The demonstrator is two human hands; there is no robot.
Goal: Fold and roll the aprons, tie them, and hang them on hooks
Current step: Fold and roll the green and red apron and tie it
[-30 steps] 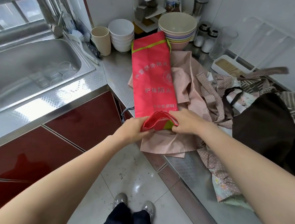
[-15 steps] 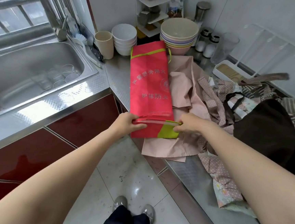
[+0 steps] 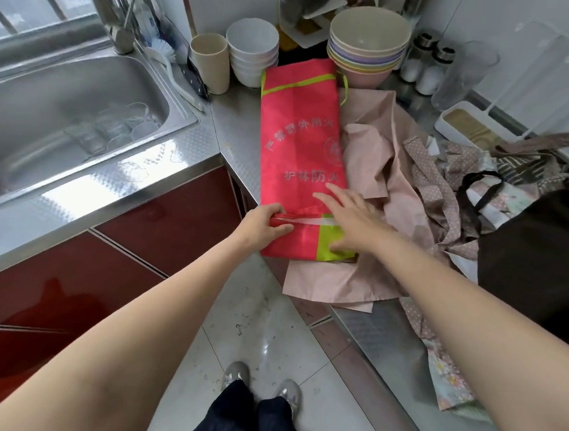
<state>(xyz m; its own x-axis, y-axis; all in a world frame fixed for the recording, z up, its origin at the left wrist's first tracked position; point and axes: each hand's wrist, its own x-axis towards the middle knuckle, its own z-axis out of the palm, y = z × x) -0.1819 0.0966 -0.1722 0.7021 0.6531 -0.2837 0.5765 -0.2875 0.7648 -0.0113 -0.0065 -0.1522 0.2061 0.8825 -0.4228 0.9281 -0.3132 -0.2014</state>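
Head view: the right palm hides part of the red apron (image 3: 298, 154), which lies folded long on the steel worktop (image 3: 234, 142), its near end over the pink apron (image 3: 376, 175). Its grey print is partly legible, "护林防火". The left hand (image 3: 264, 226) pinches the folded near edge; the right hand (image 3: 351, 217) presses flat, fingers spread.

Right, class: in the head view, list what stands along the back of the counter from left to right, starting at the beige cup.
beige cup → stack of white bowls → stack of pastel bowls → two shakers with white contents → clear glass → white tray
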